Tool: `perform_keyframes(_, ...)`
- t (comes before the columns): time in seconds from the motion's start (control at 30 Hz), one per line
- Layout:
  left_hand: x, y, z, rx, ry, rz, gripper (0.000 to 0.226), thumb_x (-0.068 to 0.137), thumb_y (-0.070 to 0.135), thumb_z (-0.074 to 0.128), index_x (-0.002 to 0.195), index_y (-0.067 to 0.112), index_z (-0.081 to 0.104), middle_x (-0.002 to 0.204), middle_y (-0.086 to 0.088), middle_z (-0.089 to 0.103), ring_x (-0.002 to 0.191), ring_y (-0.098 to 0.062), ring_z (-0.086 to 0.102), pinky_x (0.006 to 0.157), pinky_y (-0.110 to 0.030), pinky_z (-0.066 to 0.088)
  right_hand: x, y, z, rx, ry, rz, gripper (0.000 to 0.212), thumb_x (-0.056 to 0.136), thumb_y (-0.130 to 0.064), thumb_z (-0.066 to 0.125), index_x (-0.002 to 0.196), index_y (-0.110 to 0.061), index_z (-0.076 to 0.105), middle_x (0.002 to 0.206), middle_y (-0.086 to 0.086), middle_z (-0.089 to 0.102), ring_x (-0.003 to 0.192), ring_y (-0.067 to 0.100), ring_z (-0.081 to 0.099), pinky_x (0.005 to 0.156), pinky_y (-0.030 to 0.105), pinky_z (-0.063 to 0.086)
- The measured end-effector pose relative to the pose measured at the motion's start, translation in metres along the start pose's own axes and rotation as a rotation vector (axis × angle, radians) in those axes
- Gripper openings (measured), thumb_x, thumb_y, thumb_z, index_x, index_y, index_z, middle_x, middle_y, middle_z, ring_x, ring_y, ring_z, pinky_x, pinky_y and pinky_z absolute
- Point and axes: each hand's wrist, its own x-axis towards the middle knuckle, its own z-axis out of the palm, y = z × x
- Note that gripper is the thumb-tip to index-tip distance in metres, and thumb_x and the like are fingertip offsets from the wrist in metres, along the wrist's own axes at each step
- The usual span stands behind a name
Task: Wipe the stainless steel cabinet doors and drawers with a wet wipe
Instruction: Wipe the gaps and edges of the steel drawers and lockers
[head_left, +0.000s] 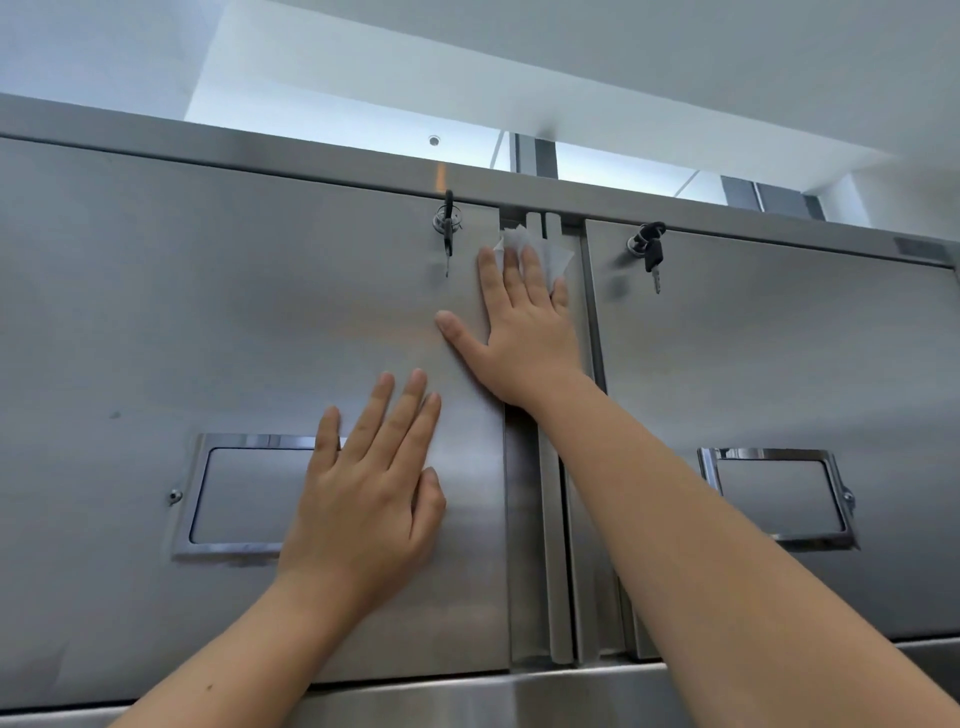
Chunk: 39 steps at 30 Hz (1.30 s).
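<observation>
Two stainless steel sliding cabinet doors hang overhead. My right hand (519, 332) lies flat with straight fingers and presses a white wet wipe (540, 254) against the upper right corner of the left door (208, 322), beside the gap between the doors. My left hand (371, 488) rests flat and spread on the same door lower down, partly covering its recessed handle (234, 493). The right door (779, 374) is untouched.
A key hangs in the left door's lock (447, 223), just left of the wipe. Another key with a black head hangs in the right door's lock (649, 249). The right door has its own recessed handle (779, 499). A steel ledge (519, 696) runs below the doors.
</observation>
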Motion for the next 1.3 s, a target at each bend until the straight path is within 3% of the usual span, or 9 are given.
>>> perform_keyframes(0.37, -0.001, -0.003, 0.002, 0.019, -0.012, 0.010, 0.056, 0.085, 0.033, 0.035, 0.132, 0.007, 0.051, 0.142, -0.008, 0.042, 0.131, -0.032, 0.037, 0.100, -0.056, 0.026, 0.032, 0.007, -0.015, -0.085, -0.060, -0.022, 0.086, 0.085, -0.073, 0.020, 0.148, -0.023, -0.010, 0.156, 0.003, -0.012, 0.142, 0.016, -0.018, 0.111, 0.045, -0.013)
perform_keyframes(0.73, -0.001, -0.002, 0.003, 0.023, 0.024, 0.018, 0.055, 0.085, 0.029, 0.035, 0.130, 0.005, 0.053, 0.140, -0.011, 0.044, 0.128, -0.034, 0.041, 0.095, -0.059, 0.035, 0.019, 0.005, -0.011, -0.109, -0.080, 0.001, 0.081, 0.087, -0.070, 0.014, 0.146, -0.025, -0.016, 0.156, 0.001, -0.015, 0.140, 0.015, -0.022, 0.105, 0.055, -0.019)
perform_keyframes(0.97, -0.001, 0.000, 0.002, 0.033, 0.009, 0.009, 0.055, 0.084, 0.030, 0.034, 0.131, 0.005, 0.053, 0.141, -0.010, 0.043, 0.129, -0.033, 0.039, 0.097, -0.059, 0.033, 0.040, 0.004, -0.013, -0.091, -0.068, 0.032, 0.081, 0.087, -0.070, 0.014, 0.146, -0.024, -0.015, 0.157, 0.001, -0.009, 0.141, 0.015, -0.021, 0.107, 0.055, -0.015)
perform_keyframes(1.3, -0.002, 0.000, 0.001, 0.036, 0.015, 0.010, 0.055, 0.085, 0.028, 0.034, 0.131, 0.004, 0.052, 0.141, -0.012, 0.043, 0.130, -0.033, 0.040, 0.097, -0.057, 0.034, -0.020, -0.002, 0.003, -0.021, -0.027, -0.007, 0.069, 0.094, -0.058, 0.013, 0.146, -0.024, -0.016, 0.156, 0.001, -0.016, 0.140, 0.015, -0.023, 0.106, 0.051, -0.020)
